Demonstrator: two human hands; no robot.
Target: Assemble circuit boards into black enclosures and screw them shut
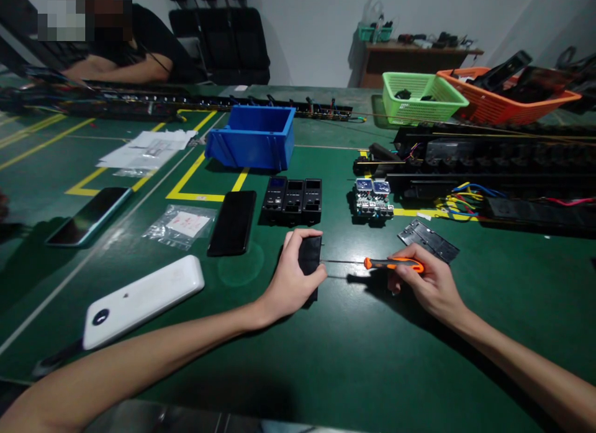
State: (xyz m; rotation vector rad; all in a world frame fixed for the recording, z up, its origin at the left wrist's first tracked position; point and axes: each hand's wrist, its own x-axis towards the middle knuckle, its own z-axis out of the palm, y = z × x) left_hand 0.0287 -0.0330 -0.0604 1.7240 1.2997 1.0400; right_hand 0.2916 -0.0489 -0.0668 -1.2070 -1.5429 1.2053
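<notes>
At the middle of a green tabletop (363, 364) marked with yellow lines, seen from the wearer's head, two bare hands work close together. The left hand (294, 276) grips a small black case (310, 256), its fingers curled over the far end and the thumb pressed near the front. The right hand (426, 281) has its fingers closed around the orange and black handle of a screwdriver (379, 264). The tool lies almost level, its thin shaft pointing left to the right-hand edge of the case; whether the tip is seated in anything cannot be made out.

Just beyond the case stand three black modules (292, 200) side by side. To their right are green circuit boards (372, 200), and near the right hand lies a flat black panel (429, 240). Farther right, long black assemblies (493, 152) stretch across, with coloured wires (463, 200) among them.

Left of the left hand are a black phone (231, 223), a clear plastic bag (179, 227) and a white oblong device (144, 301). Behind the modules sits a blue bin (251, 139); at the back right, a green basket (421, 104) stands beside an orange basket (503, 105). Across the tabletop, at upper left, another person (156, 45) in a dark top rests their forearms.
</notes>
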